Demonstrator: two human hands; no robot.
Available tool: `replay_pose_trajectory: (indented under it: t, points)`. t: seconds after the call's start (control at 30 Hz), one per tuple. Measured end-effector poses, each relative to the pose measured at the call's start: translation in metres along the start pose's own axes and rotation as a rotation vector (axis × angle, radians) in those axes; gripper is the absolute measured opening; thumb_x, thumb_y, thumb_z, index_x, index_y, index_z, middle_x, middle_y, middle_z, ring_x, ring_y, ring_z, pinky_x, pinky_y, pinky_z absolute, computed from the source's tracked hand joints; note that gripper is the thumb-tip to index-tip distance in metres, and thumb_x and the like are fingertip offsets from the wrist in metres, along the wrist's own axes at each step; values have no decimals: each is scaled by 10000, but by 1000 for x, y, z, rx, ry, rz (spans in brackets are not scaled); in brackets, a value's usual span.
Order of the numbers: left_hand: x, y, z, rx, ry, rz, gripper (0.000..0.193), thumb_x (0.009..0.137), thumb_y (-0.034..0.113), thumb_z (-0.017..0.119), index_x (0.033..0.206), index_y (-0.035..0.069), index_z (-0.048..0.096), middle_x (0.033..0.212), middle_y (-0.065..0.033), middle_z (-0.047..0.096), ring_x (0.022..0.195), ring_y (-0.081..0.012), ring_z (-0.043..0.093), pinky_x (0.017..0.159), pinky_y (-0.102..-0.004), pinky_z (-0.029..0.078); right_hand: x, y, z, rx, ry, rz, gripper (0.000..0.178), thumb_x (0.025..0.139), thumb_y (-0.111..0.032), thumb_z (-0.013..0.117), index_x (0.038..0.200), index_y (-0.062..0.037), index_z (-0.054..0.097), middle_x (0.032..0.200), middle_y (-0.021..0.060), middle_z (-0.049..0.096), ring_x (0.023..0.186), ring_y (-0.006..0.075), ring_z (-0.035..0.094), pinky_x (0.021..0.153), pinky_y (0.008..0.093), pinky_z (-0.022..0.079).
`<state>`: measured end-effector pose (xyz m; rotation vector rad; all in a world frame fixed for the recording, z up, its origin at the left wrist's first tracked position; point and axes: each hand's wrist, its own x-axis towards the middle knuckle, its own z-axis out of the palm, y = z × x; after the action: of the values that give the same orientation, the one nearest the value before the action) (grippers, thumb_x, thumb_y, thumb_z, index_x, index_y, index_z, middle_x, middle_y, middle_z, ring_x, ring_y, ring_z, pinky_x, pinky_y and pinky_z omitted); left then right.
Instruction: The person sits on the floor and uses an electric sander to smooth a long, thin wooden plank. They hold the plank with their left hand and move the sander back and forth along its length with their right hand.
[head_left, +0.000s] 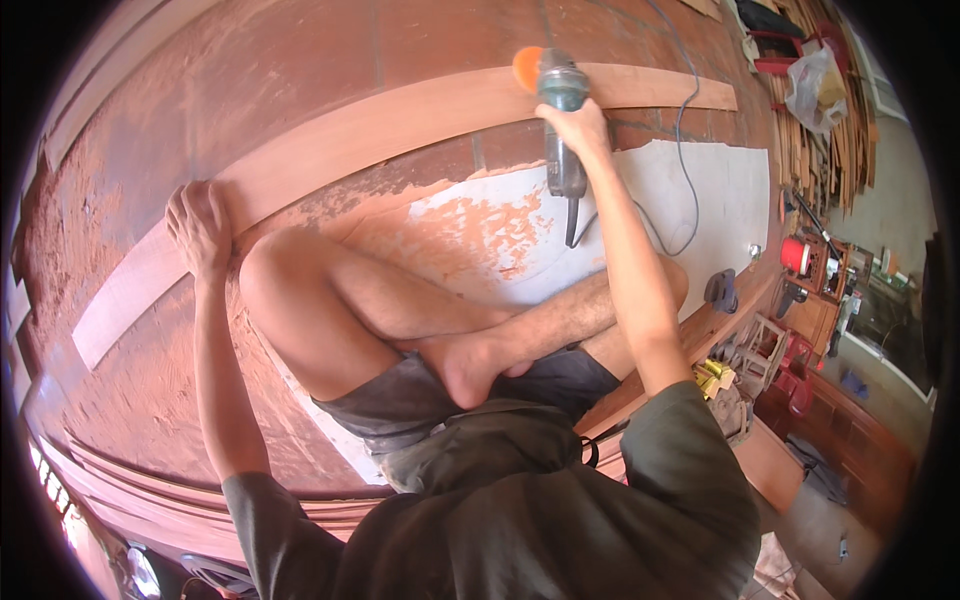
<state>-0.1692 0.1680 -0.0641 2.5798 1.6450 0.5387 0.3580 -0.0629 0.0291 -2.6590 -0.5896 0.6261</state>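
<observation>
A long, pale reddish wooden board (350, 135) lies across the tiled floor in front of my crossed legs, looking curved in this view. Over its left part, my left hand (200, 225) presses down with bent fingers, the fingertips near the far edge. My right hand (578, 128) is wrapped round a green and black angle grinder (566, 165). The grinder's orange disc (528, 68) is over the board's right half, at its far edge; whether it touches the wood I cannot tell. The grinder's cord runs back from its rear end.
Under my legs lies a white sheet (725, 190) strewn with orange wood dust. A dark cord (680, 130) loops over the board's right end. Stacked wood strips (820, 165) and a clear plastic bag (815, 90) are at far right. More boards (160, 490) lie at lower left.
</observation>
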Motion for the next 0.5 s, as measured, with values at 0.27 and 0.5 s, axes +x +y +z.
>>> replay_pose_trajectory:
  t: [0.27, 0.5]
  points:
    - [0, -3, -1, -15, 8, 9, 402, 1039, 411, 515, 1283, 100, 588, 1321, -144, 567, 1299, -357, 478, 1096, -492, 353, -32, -37, 34, -34, 73, -57, 605, 646, -434, 796, 1050, 9, 714, 1035, 222, 738, 999, 339, 718, 908, 405, 546]
    - [3, 3, -2, -11, 26, 9, 404, 1036, 426, 515, 1273, 109, 595, 1298, -143, 574, 1290, -350, 486, 1090, -485, 362, -15, -33, 9, -15, -16, 14, 493, 673, -380, 798, 1007, -23, 738, 953, 175, 751, 880, 280, 736, 813, 384, 564]
